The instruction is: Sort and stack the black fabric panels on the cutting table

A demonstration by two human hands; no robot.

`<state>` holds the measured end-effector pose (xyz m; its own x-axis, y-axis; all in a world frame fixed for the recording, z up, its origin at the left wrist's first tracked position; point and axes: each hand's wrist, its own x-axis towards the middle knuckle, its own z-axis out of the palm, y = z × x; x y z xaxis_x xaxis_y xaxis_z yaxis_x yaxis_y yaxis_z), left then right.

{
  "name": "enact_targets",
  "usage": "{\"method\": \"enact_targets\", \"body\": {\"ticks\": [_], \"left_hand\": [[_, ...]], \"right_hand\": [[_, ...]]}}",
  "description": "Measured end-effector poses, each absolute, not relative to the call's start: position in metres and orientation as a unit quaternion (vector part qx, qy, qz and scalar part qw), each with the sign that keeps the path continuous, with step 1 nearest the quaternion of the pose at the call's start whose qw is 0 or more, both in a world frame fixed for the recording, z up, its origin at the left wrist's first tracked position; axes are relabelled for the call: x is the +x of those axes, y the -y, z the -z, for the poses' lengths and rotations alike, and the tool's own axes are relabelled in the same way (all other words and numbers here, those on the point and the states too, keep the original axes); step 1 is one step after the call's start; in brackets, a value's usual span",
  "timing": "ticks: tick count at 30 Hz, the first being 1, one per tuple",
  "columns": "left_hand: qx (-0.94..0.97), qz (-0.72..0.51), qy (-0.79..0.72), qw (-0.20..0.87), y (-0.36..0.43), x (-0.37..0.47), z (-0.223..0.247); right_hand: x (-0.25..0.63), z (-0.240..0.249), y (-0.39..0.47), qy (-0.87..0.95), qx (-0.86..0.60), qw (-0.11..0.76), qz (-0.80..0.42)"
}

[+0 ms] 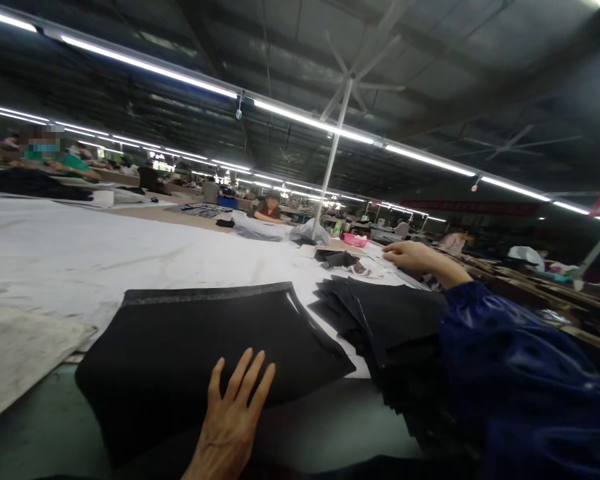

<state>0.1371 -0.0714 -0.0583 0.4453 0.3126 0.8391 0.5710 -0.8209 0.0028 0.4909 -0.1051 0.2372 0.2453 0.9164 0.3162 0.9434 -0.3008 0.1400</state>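
Observation:
A black fabric piece (205, 327) lies flat before me, with a grey strip along its far edge and a white mark near its right edge. My left hand (235, 407) rests on its near part, palm down and fingers spread. Beyond a stack of black fabric pieces (395, 310) on the right, my right hand (410, 257) is held out above the table, its fingers bent and pressed together. What they pinch, if anything, I cannot make out. A shiny blue sleeve (515, 373) covers that forearm and hides part of the stack.
White sheeting (145, 240) covers much of the table. A pale stained cloth (20, 353) lies at left. Small dark scraps (337, 258), a pink basket (355, 240) and a thin pole (333, 160) stand farther back. Other people work at distant tables.

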Motion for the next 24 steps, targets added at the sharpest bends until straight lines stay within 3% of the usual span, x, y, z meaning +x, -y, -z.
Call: {"method": "enact_targets", "body": {"ticks": [5,8,16,24], "left_hand": [[-0.850,0.471,0.203,0.123,0.079,0.155,0.041],[-0.858,0.455,0.216,0.097,0.079,0.153,0.030],[-0.844,0.382,0.368,-0.082,0.071,0.152,-0.009],[-0.846,0.270,0.423,-0.179,0.068,0.152,-0.032]], "right_hand": [[0.392,-0.195,0.129,0.739,-0.663,-0.105,-0.054],[0.362,-0.166,0.150,0.764,-0.626,-0.145,-0.055],[0.372,-0.131,0.148,0.770,-0.633,-0.072,0.036],[0.378,-0.143,0.115,0.785,-0.612,-0.009,0.096]]}}
